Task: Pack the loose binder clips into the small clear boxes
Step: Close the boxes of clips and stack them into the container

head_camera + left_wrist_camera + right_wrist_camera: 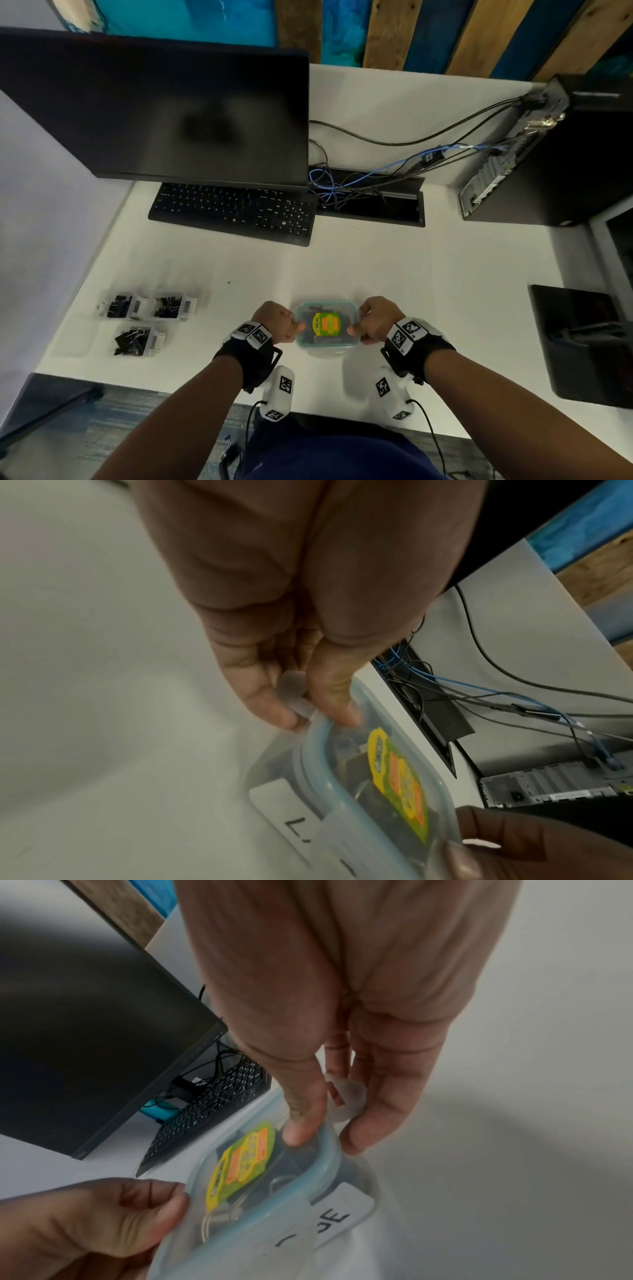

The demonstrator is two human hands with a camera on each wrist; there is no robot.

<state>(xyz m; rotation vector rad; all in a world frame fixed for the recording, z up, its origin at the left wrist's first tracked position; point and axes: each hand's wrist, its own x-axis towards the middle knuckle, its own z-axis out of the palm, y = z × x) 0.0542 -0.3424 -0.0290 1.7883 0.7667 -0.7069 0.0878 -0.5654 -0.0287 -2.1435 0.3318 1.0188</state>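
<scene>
A clear lidded container (327, 344) with a blue-rimmed lid and a yellow-green sticker (327, 323) sits near the desk's front edge, dark clips visible inside. My left hand (278, 322) pinches the lid's left clasp tab (295, 696) between thumb and fingers. My right hand (376, 320) pinches the right clasp tab (346, 1096) the same way. Three small clear boxes (120, 306) (169, 306) (137, 339) holding black binder clips stand to the left. A white label (337, 1214) is stuck on the container's side.
A black keyboard (233, 212) and a dark monitor (154, 113) stand at the back left. A cable tray (370, 198) with tangled wires lies behind, a computer tower (548, 154) at the back right. A black pad (589, 342) lies at the right edge.
</scene>
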